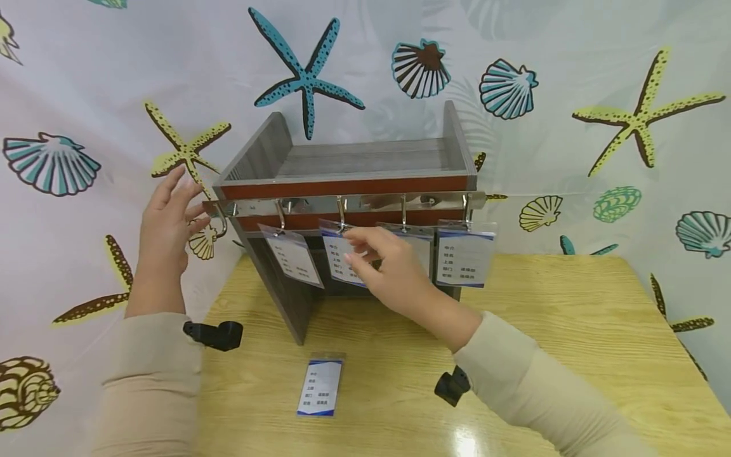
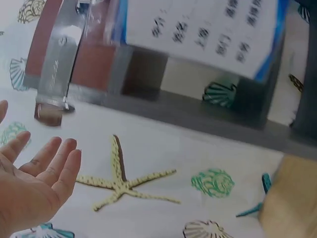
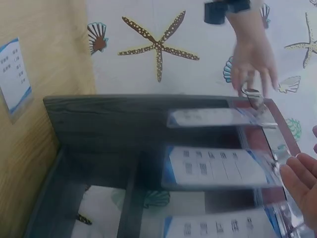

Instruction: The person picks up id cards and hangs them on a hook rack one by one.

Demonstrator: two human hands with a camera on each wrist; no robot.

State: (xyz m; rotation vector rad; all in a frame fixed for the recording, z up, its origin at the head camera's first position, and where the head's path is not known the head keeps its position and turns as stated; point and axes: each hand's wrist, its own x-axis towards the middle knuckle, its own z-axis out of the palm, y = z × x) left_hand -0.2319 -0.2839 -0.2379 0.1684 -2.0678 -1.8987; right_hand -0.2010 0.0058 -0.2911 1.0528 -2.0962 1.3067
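A metal hook rail runs along the front of a grey wooden shelf. From its hooks hang several clear-sleeved badge cards: the leftmost card, a second card, a third one partly covered by my hand, and a rightmost card. My right hand is in front of the second and third cards, fingers loosely extended; whether they touch a card I cannot tell. Beside the rail's left end, near a bare hook, my left hand holds nothing, its fingers spread apart.
Another badge card lies flat on the wood-grain table, in front of the shelf. A cloth printed with starfish and shells covers the wall behind.
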